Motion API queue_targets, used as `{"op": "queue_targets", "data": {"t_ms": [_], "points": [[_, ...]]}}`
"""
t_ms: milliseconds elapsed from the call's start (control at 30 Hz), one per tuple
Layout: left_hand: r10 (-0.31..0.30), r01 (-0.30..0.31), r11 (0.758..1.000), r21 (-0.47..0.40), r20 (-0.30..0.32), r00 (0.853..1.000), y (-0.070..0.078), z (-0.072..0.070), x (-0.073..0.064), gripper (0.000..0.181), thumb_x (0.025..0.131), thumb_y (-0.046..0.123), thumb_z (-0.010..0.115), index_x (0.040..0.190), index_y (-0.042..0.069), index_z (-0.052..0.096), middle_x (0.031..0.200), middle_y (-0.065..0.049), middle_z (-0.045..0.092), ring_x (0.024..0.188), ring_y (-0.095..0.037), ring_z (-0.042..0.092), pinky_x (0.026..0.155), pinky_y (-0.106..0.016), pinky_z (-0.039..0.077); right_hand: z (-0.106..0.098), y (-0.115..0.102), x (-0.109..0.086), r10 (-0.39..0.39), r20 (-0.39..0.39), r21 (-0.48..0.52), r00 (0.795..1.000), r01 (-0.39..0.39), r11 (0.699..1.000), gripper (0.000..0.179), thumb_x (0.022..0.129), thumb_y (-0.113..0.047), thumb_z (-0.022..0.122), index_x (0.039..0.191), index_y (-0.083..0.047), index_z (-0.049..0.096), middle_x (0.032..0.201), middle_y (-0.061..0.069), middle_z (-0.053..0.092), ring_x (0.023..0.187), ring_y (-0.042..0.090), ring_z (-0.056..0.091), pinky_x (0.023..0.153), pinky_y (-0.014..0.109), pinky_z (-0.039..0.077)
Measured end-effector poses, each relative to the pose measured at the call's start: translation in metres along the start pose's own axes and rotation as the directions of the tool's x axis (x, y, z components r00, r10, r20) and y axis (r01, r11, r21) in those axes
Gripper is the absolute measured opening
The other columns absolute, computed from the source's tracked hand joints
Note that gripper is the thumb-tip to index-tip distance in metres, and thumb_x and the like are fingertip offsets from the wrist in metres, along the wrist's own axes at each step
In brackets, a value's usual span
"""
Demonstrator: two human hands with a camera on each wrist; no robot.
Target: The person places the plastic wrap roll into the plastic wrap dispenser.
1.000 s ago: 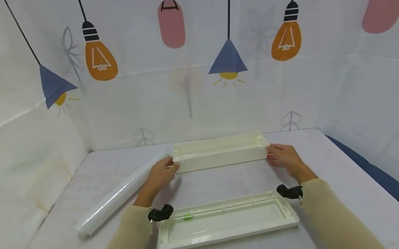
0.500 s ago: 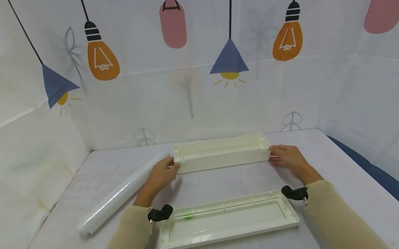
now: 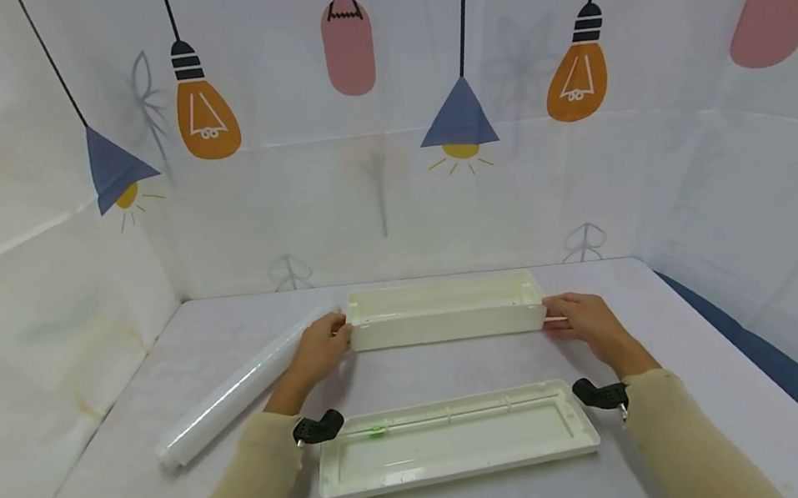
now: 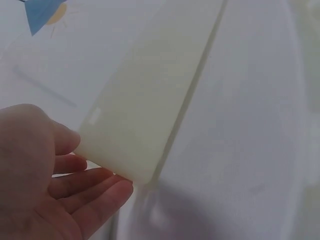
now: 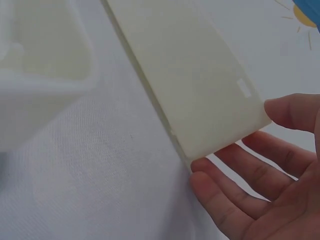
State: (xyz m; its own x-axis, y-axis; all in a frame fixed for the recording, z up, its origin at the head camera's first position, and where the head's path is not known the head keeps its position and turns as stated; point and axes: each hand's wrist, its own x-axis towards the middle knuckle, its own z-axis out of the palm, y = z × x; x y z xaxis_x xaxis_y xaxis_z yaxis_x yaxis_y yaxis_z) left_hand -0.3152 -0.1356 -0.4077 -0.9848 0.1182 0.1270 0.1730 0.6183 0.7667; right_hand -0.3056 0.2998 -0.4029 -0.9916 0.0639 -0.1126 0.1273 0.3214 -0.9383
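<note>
A long cream plastic box (image 3: 447, 327), open at the top, stands at the far middle of the table. My left hand (image 3: 316, 351) touches its left end. In the left wrist view, fingertips (image 4: 122, 190) lie along that end and the thumb meets the upper edge. At the opposite end is my right hand (image 3: 586, 325), whose fairly straight, spread fingers (image 5: 260, 170) touch the end wall, with the thumb at the upper corner. Closer to me lies a shallow cream plastic tray-like piece (image 3: 455, 443) with a thin rod and a small green part (image 3: 377, 432) along its far side.
A glossy whitish roll (image 3: 237, 396) lies slantwise at the left, its far end close behind my left hand. White sheeting (image 3: 376, 193) with printed lamps rises behind the table (image 3: 689, 379) and at both sides. Dark blue fabric (image 3: 769, 360) shows past the right edge.
The box has slid slightly toward me and to the right. My right hand has shifted right and nearer with it; the left hand stays almost where it was.
</note>
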Motion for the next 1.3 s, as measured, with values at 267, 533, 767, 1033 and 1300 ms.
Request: {"op": "queue_targets", "data": {"t_ms": [267,533,767,1033,1300], "points": [[-0.022,0.022,0.999,-0.047,0.009,1.000,-0.001,0.000,-0.004,0.042,0.103,0.016,0.052,0.136,-0.010,0.053,0.121,-0.022,0.065,0.095,-0.024,0.067,0.080,-0.036,0.054,-0.001,0.001,-0.008,0.017,0.010,-0.026,1.000,-0.016,1.000,0.056,0.104,-0.032,0.054,0.140,0.011,0.047,0.138,0.030,0.053,0.117,0.035,0.063,0.092,0.036,0.054],[-0.031,0.032,0.996,-0.088,0.018,0.999,-0.003,-0.001,-0.010,0.042,0.102,0.017,0.056,0.135,-0.008,0.054,0.125,-0.021,0.064,0.096,-0.024,0.069,0.082,-0.036,0.056,-0.002,0.004,-0.012,0.021,0.023,-0.037,1.000,-0.020,0.999,0.055,0.103,-0.032,0.056,0.137,0.011,0.048,0.135,0.029,0.056,0.110,0.029,0.067,0.088,0.034,0.055],[-0.024,0.026,0.994,-0.105,0.022,0.999,-0.006,-0.002,-0.012,0.043,0.102,0.019,0.056,0.137,-0.007,0.053,0.127,-0.021,0.063,0.098,-0.025,0.069,0.084,-0.036,0.056,-0.003,0.004,-0.016,0.014,0.034,-0.057,0.999,-0.012,0.998,0.054,0.104,-0.032,0.055,0.136,0.011,0.049,0.135,0.029,0.056,0.112,0.031,0.066,0.089,0.034,0.055],[-0.009,0.010,0.996,-0.085,0.013,1.000,-0.007,-0.003,-0.015,0.043,0.101,0.018,0.056,0.137,-0.006,0.054,0.125,-0.021,0.064,0.100,-0.025,0.068,0.085,-0.037,0.055,-0.004,0.007,-0.019,0.006,0.033,-0.039,0.999,-0.005,0.999,0.055,0.104,-0.032,0.055,0.138,0.011,0.048,0.134,0.029,0.057,0.112,0.031,0.066,0.088,0.034,0.056],[0.017,-0.016,0.997,-0.079,0.010,1.000,-0.009,-0.008,-0.021,0.042,0.101,0.018,0.057,0.135,-0.005,0.057,0.119,-0.018,0.068,0.095,-0.023,0.070,0.082,-0.038,0.055,-0.002,0.008,-0.021,-0.003,0.041,-0.021,0.999,0.004,1.000,0.054,0.104,-0.029,0.056,0.137,0.012,0.047,0.133,0.030,0.058,0.113,0.034,0.065,0.087,0.035,0.056]]}}
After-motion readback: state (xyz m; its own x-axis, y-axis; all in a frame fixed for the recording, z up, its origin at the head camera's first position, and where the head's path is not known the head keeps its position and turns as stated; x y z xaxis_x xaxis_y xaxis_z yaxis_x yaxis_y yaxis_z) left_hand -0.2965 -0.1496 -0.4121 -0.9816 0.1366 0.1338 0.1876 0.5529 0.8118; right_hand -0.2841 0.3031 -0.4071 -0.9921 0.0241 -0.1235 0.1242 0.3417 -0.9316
